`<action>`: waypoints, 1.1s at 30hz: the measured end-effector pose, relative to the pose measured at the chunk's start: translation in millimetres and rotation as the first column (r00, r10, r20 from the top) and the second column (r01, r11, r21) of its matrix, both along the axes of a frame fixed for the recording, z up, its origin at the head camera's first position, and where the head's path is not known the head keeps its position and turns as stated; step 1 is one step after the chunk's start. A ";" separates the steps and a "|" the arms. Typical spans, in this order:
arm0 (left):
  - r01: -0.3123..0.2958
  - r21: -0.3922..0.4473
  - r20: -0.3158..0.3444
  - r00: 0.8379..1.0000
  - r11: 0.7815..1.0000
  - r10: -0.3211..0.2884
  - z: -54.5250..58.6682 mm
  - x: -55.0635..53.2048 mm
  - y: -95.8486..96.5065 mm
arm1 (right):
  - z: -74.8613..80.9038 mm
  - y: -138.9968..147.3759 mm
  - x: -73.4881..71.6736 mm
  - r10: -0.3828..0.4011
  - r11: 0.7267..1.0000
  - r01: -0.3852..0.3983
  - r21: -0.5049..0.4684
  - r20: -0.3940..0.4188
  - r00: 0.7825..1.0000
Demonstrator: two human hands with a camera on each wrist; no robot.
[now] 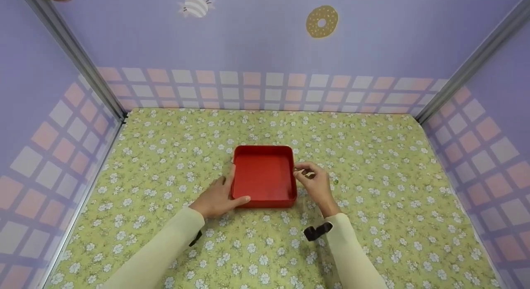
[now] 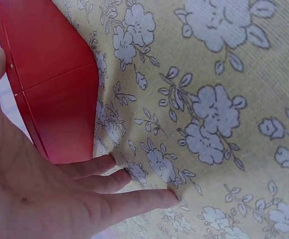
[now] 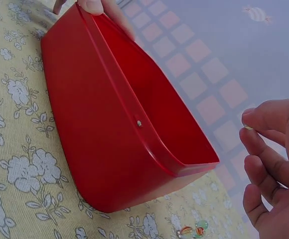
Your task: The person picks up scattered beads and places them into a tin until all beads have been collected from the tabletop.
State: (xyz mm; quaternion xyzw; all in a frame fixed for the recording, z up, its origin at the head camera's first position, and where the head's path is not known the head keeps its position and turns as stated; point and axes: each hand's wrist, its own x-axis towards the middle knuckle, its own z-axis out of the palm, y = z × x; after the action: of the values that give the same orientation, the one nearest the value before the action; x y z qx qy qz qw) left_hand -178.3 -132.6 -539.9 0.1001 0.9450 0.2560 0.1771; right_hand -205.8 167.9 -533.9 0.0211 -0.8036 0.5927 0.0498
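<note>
Plainly, lavender walls (image 1: 256,44) with pink-and-white squares run from nine o'clock through twelve to three around a floral cloth (image 1: 263,241). The left hand (image 1: 217,200) lies spread, relaxed, at eight o'clock of the red box (image 1: 269,203), thumb on its rim; the box sits mid-cloth. At its three o'clock, the right hand (image 1: 316,183) pinches a tiny greenish piece (image 3: 248,128) near glassy bits (image 3: 201,227).

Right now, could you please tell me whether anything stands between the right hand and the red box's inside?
Only the right rim of the red box, beside the right hand, stands there; nothing else visible blocks the way.
</note>
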 end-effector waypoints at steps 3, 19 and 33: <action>0.000 0.001 -0.004 1.000 1.000 0.000 -0.4 -0.1 -0.2 | -3.7 -0.2 -2.7 0.006 1.000 -0.006 -0.004 0.000 1.000; 0.015 -0.022 0.005 1.000 1.000 -0.014 -0.2 -1.7 0.6 | 0.3 -6.3 -8.4 0.036 0.999 -0.037 0.029 0.032 0.999; 0.017 -0.019 0.012 1.000 1.000 -0.017 1.3 -1.8 0.2 | 5.0 -12.0 -18.0 0.086 0.994 -0.090 0.056 0.070 0.994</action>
State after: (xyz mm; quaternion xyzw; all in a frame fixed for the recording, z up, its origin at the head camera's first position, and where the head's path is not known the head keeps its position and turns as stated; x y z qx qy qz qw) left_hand -180.2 -132.3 -538.6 0.1048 0.9455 0.2461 0.1859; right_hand -223.9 156.0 -528.9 0.0380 -0.8202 0.5708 -0.0040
